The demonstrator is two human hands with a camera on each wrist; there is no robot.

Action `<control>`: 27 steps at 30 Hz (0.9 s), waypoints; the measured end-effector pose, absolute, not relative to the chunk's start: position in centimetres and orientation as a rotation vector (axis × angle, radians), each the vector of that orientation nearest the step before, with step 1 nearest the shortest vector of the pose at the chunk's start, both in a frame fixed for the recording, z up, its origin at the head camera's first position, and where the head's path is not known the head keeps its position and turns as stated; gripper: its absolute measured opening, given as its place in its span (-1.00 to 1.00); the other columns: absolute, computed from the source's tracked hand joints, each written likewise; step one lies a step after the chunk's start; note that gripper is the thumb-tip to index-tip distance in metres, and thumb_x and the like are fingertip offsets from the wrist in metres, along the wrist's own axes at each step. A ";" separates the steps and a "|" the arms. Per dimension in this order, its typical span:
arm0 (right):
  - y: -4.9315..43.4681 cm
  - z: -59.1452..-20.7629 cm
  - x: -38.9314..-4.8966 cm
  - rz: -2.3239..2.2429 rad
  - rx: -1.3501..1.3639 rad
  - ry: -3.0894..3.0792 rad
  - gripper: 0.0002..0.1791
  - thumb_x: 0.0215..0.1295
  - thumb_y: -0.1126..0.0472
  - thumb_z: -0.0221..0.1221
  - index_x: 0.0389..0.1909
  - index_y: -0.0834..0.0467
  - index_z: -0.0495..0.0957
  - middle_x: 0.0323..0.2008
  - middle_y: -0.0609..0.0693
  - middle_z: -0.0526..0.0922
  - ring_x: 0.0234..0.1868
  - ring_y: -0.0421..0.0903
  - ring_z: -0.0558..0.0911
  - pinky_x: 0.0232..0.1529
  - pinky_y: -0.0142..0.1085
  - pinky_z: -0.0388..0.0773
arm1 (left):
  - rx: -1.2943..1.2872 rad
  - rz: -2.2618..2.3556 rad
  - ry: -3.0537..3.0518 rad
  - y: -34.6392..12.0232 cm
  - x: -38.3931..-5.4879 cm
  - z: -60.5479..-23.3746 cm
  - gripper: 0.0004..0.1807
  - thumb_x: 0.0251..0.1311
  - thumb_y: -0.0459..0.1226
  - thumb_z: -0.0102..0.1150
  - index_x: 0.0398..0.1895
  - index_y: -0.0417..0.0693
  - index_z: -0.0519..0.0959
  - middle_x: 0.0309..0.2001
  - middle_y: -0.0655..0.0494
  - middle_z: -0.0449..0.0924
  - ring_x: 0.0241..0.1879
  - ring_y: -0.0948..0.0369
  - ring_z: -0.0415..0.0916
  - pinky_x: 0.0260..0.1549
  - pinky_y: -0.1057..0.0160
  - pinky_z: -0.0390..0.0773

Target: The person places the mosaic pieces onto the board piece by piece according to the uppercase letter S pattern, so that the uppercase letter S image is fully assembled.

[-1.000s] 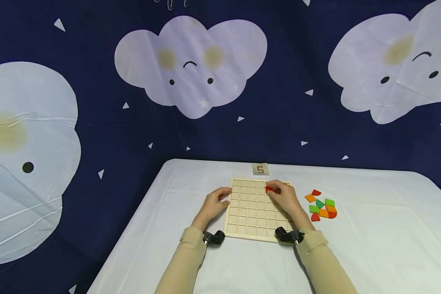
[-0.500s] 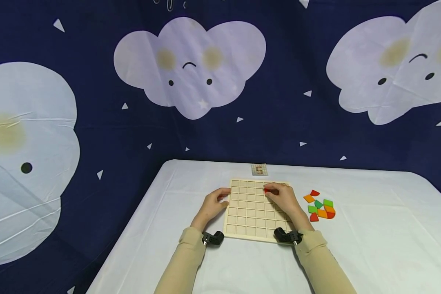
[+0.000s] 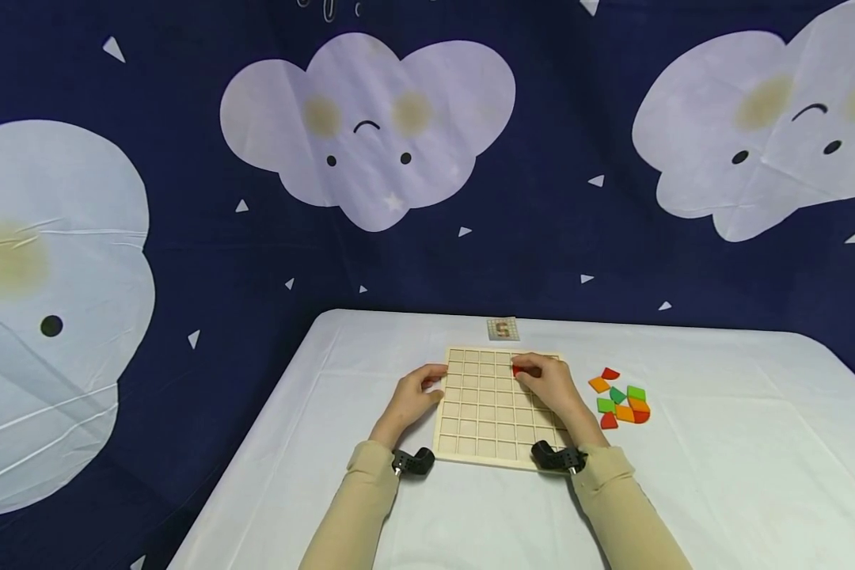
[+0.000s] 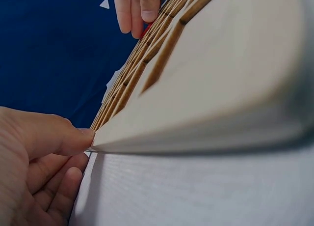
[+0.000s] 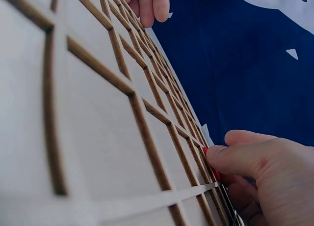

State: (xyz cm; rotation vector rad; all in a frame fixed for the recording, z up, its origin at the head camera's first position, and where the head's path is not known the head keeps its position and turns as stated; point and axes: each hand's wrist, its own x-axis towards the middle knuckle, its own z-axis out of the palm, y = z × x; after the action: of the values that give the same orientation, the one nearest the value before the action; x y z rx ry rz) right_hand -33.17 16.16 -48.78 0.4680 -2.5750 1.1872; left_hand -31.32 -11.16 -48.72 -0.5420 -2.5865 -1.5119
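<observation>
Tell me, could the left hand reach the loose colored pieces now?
Probably not easily: the left hand is at the left edge of the grid board, while the colored pieces lie beyond its right side, with the right hand between.

Access to the board (image 3: 479, 412) from the left is obstructed by the left hand (image 3: 412, 398); its far right part is partly covered by the right hand (image 3: 552, 383). Passage is afforded between them. A card (image 3: 503, 329) is met beyond the far edge. Clearance is provided on the table (image 3: 741, 443) right of the loose pieces (image 3: 625, 413).
</observation>
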 end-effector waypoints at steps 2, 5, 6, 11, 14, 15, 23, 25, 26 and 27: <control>16.2 -48.4 -33.0 1.217 0.449 -2.567 -0.69 0.19 0.37 0.24 -0.02 0.21 0.61 -0.17 0.12 0.67 -0.23 0.03 0.63 -0.21 -0.13 0.60 | -0.547 -1.511 -2.587 -11.2 -31.3 -48.7 -0.54 0.05 -0.55 0.18 0.10 -0.26 0.50 0.01 -0.06 0.57 0.01 0.06 0.47 0.05 0.15 0.47; 16.6 -47.3 -32.8 1.295 0.408 -2.515 -0.67 0.20 0.34 0.24 0.02 0.21 0.59 -0.13 0.13 0.66 -0.18 0.06 0.62 -0.17 -0.12 0.59 | -0.550 -1.505 -2.590 -11.2 -31.3 -48.7 -0.54 0.05 -0.54 0.18 0.10 -0.26 0.50 0.02 -0.05 0.57 0.01 0.06 0.47 0.05 0.15 0.47; 16.8 -46.8 -32.7 1.318 0.391 -2.493 -0.66 0.21 0.31 0.24 0.04 0.21 0.58 -0.10 0.12 0.65 -0.16 0.05 0.61 -0.14 -0.13 0.58 | -0.550 -1.506 -2.590 -11.1 -31.3 -48.6 -0.54 0.06 -0.54 0.18 0.11 -0.27 0.50 0.02 -0.05 0.57 0.01 0.06 0.47 0.05 0.15 0.46; 18.4 -44.3 -31.8 1.403 0.346 -2.385 -0.63 0.25 0.22 0.23 0.08 0.18 0.55 -0.03 0.10 0.63 -0.06 0.02 0.57 -0.09 -0.40 0.53 | -0.539 -1.508 -2.593 -11.0 -31.4 -48.5 -0.53 0.06 -0.55 0.17 0.11 -0.26 0.50 0.02 -0.05 0.57 0.02 0.07 0.47 0.05 0.14 0.46; 19.7 -43.3 -31.2 1.393 0.343 -2.353 -0.62 0.24 0.19 0.24 0.07 0.19 0.56 -0.04 0.11 0.64 -0.07 -0.03 0.58 -0.12 -0.56 0.49 | -0.528 -1.503 -2.599 -10.9 -31.4 -48.5 -0.54 0.06 -0.55 0.17 0.10 -0.24 0.51 0.02 -0.05 0.57 0.02 0.06 0.47 0.06 0.13 0.46; 20.3 -43.1 -31.0 1.384 0.339 -2.353 -0.62 0.24 0.17 0.24 0.08 0.18 0.56 -0.04 0.10 0.64 -0.08 -0.05 0.59 -0.13 -0.58 0.48 | -0.525 -1.501 -2.602 -10.9 -31.4 -48.5 -0.54 0.06 -0.54 0.17 0.10 -0.24 0.51 0.02 -0.05 0.57 0.02 0.06 0.47 0.06 0.13 0.46; 25.8 -45.7 -31.2 1.198 0.205 -2.373 -0.57 0.22 -0.02 0.24 0.05 0.10 0.59 -0.09 0.01 0.66 -0.15 -0.19 0.61 -0.26 -0.64 0.49 | -0.541 -1.507 -2.601 -11.0 -31.2 -48.4 -0.55 0.09 -0.54 0.16 0.11 -0.25 0.50 0.03 -0.07 0.56 0.03 0.04 0.47 0.08 0.12 0.45; 27.5 -47.8 -32.2 1.137 0.157 -2.382 -0.53 0.19 -0.11 0.24 0.05 0.04 0.59 -0.10 -0.05 0.67 -0.18 -0.26 0.60 -0.29 -0.65 0.48 | -0.542 -1.508 -2.601 -11.1 -31.1 -48.3 -0.55 0.09 -0.54 0.16 0.11 -0.25 0.49 0.03 -0.07 0.56 0.03 0.04 0.47 0.08 0.11 0.45; 28.1 -48.6 -32.6 1.107 0.133 -2.383 -0.53 0.17 -0.14 0.24 0.04 0.01 0.59 -0.12 -0.08 0.67 -0.20 -0.30 0.59 -0.29 -0.66 0.47 | -0.542 -1.508 -2.601 -11.1 -31.1 -48.3 -0.55 0.09 -0.54 0.16 0.11 -0.25 0.49 0.03 -0.07 0.56 0.03 0.04 0.47 0.08 0.12 0.45; 28.5 -49.2 -32.7 1.081 0.115 -2.381 -0.53 0.15 -0.15 0.25 0.03 0.00 0.60 -0.15 -0.10 0.68 -0.23 -0.33 0.59 -0.30 -0.68 0.46 | -0.547 -1.506 -2.599 -11.1 -31.1 -48.3 -0.55 0.08 -0.54 0.16 0.11 -0.25 0.50 0.03 -0.07 0.57 0.03 0.03 0.47 0.07 0.11 0.45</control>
State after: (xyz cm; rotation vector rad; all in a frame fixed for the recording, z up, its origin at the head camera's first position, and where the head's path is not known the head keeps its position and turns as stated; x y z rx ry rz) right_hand -32.66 28.52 -49.16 0.1148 -2.3815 1.0813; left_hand -31.07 -11.10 -48.34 -0.5468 -2.5992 -1.5063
